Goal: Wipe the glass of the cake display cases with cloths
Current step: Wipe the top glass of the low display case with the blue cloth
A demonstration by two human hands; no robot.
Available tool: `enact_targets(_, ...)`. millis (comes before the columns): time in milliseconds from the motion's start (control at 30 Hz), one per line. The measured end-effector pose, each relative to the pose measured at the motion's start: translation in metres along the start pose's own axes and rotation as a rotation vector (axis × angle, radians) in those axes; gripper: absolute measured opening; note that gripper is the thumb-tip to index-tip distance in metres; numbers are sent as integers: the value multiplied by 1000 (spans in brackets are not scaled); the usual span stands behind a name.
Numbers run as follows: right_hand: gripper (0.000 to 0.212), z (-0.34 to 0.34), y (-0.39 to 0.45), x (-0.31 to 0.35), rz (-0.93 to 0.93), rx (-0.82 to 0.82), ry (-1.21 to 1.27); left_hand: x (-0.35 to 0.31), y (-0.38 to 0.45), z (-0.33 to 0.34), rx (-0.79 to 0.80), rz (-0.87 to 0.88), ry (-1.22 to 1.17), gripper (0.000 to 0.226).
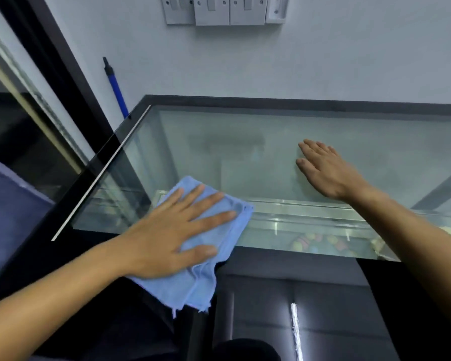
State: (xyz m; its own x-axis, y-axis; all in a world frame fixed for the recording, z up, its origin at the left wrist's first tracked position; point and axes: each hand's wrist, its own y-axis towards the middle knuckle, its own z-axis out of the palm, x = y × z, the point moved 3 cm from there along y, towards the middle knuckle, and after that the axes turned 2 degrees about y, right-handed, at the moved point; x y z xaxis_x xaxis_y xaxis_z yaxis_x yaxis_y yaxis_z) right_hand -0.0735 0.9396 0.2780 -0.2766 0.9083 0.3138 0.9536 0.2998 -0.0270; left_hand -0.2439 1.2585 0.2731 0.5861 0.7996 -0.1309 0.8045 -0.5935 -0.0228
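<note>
**The unwiped glass lies toward one o'clock from the cloth**

The left hand point(167, 238) lies flat on a blue cloth point(193, 277). Its fingers are straight and spread, and they press the cloth down. They do not curl round it. The cloth sits at the near left corner of the glass top point(245, 152) of the cake display case. Part of it is on the glass, and part hangs over the dark front edge point(284, 256) at six o'clock.

The right hand point(326, 170) holds nothing. It rests flat on the glass with straight fingers, well apart from the cloth, at about two o'clock from it. It looks like it is there to lean on.

The glass is a long shape. Its long side runs from nine o'clock to three o'clock. Most of the glass lies between twelve and three o'clock from the cloth. So the left hand is the one to do the wiping, and I think it should slide along that long way, toward three o'clock.

The right hand sits in that path. It may need to lift or move so the cloth can pass.

Some colored sweets point(320, 243) show under the glass near the front.

A blue pole point(116, 89) leans on the wall at eleven o'clock.
</note>
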Motion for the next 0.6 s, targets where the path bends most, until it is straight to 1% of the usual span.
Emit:
enact_targets(33,62,-2,-3,1,15,-19,-5,21,-37,-1,7,-29,4,68)
enact_targets(67,62,-2,-7,3,38,-39,-27,53,-67,-6,11,-117,31,70)
enact_targets(133,64,-4,-20,10,105,-60,-83,121,-97,-16,11,-387,71,72)
enact_targets(200,68,3,-36,23,168,-43,-78,161,-79,-22,-44,-635,17,73)
enact_targets(233,69,10,-43,30,180,-33,-71,164,-54,-22,-76,-721,10,72)
enact_targets(267,69,16,-48,37,187,-31,-65,154,-24,-22,-86,-764,-5,71)
enact_targets(300,68,20,-52,41,193,-39,-57,134,7,-22,-83,-752,-28,70)
enact_targets(333,66,21,-56,44,194,-48,-44,104,34,-19,-76,-702,-34,71)
enact_targets(400,61,19,-63,42,179,-58,-9,21,60,-6,-32,-531,-20,73)
enact_targets(467,59,15,-79,34,183,-54,10,-61,35,13,13,-281,28,76)
enact_targets(500,61,13,-91,29,188,-39,14,-88,7,19,14,-177,26,75)
enact_targets(533,63,12,-105,25,178,-17,14,-98,-25,19,7,-121,12,72)
enact_targets(567,65,13,-119,21,154,2,7,-93,-53,16,-2,-125,-2,71)
enact_targets(600,67,12,-135,17,127,18,2,-72,-72,12,-3,-179,5,71)
